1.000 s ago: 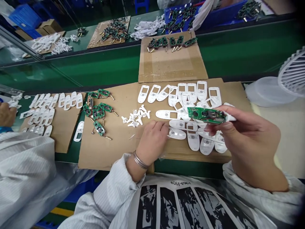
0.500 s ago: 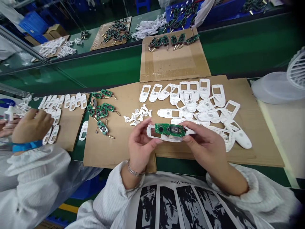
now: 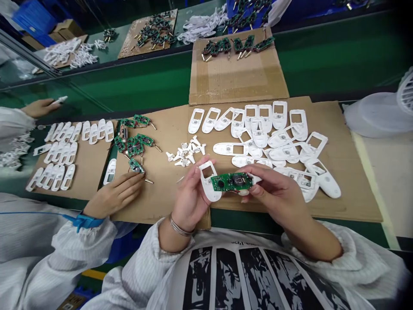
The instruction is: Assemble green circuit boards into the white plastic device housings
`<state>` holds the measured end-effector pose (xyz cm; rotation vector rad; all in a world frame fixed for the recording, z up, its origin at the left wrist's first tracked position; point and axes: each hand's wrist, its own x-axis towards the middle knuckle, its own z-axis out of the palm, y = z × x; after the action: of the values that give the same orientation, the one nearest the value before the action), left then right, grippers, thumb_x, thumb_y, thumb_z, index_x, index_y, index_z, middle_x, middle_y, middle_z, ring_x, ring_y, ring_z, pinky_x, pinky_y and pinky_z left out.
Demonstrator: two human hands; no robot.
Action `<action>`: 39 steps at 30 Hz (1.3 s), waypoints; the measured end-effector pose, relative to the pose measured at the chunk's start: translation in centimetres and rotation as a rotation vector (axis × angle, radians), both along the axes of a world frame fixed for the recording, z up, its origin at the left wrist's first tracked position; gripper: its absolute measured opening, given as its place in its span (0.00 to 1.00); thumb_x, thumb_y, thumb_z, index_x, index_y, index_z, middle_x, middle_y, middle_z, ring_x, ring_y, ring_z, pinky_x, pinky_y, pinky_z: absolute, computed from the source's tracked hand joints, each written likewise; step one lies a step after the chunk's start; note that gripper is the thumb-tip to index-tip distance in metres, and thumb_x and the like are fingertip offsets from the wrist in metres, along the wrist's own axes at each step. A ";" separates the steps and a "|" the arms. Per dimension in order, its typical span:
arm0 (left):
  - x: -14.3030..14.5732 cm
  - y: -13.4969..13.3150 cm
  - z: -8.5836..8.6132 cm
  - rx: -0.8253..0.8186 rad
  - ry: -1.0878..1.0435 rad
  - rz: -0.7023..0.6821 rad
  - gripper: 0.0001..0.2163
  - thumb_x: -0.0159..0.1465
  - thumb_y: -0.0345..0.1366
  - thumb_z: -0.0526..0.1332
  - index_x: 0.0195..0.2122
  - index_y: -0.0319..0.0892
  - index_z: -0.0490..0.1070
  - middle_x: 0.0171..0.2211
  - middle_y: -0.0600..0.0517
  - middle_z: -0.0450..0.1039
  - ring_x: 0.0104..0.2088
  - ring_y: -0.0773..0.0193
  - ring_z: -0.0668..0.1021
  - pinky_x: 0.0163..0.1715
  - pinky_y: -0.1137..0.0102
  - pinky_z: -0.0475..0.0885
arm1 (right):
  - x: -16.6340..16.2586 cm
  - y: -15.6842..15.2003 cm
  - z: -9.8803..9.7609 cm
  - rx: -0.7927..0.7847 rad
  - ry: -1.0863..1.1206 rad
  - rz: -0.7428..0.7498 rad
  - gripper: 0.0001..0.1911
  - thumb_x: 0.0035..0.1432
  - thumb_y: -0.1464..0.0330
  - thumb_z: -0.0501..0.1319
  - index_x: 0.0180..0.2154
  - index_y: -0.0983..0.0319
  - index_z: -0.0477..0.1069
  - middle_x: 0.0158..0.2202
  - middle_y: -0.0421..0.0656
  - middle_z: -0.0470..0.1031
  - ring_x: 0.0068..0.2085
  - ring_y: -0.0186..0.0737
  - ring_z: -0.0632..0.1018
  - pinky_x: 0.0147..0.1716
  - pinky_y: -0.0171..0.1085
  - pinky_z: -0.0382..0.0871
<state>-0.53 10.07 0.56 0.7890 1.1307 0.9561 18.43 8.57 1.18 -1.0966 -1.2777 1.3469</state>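
Note:
Between the thumb and fingers of my left hand [image 3: 190,202] is a white plastic housing shell [image 3: 211,189] with a rectangular window, tilted nearly upright. My right hand [image 3: 279,189] is closed on a green circuit board [image 3: 230,182], which has a white tip at its right end. The board's left end overlaps the shell's right edge; whether they touch, I cannot tell. Beyond my hands lie a small pile of white plastic pieces [image 3: 187,151] and many loose white shells [image 3: 258,133] on cardboard.
At left, a co-worker's hand [image 3: 116,196] with a blue wrist strap reaches to the green boards [image 3: 135,144]. The co-worker's other hand [image 3: 40,107] holds a white piece. More boards lie on a raised cardboard sheet [image 3: 238,82]. A fan [image 3: 405,92] stands far right.
My left hand has turned the shell from lying along the board to nearly upright at its left end. The co-worker's strapped hand has come over to the boards.

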 end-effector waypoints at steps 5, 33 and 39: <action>-0.8 -0.3 0.1 -0.080 -0.113 -0.180 0.17 0.73 0.37 0.43 0.54 0.44 0.66 0.50 0.46 0.76 0.36 0.60 0.82 0.20 0.68 0.78 | 1.9 1.3 0.6 0.344 -0.425 0.146 0.11 0.60 0.65 0.63 0.45 0.54 0.75 0.41 0.43 0.78 0.43 0.42 0.79 0.40 0.38 0.76; -0.7 -0.1 2.3 -0.065 0.059 -0.603 0.14 0.64 0.40 0.60 0.47 0.37 0.69 0.39 0.47 0.70 0.35 0.63 0.77 0.24 0.75 0.75 | 2.0 2.5 -0.1 0.643 -0.681 0.440 0.12 0.64 0.69 0.57 0.48 0.61 0.72 0.43 0.47 0.73 0.39 0.37 0.74 0.36 0.34 0.69; -0.8 -0.4 1.9 -0.008 0.105 -0.595 0.15 0.65 0.41 0.58 0.50 0.39 0.65 0.40 0.47 0.70 0.38 0.60 0.77 0.24 0.74 0.76 | 2.1 2.3 0.3 0.660 -0.746 0.398 0.14 0.64 0.70 0.57 0.50 0.61 0.72 0.43 0.48 0.74 0.39 0.39 0.75 0.34 0.35 0.71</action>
<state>-1.32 9.67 2.50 1.0977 0.9055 0.4148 20.48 10.85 1.49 -0.9025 -2.3728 0.6492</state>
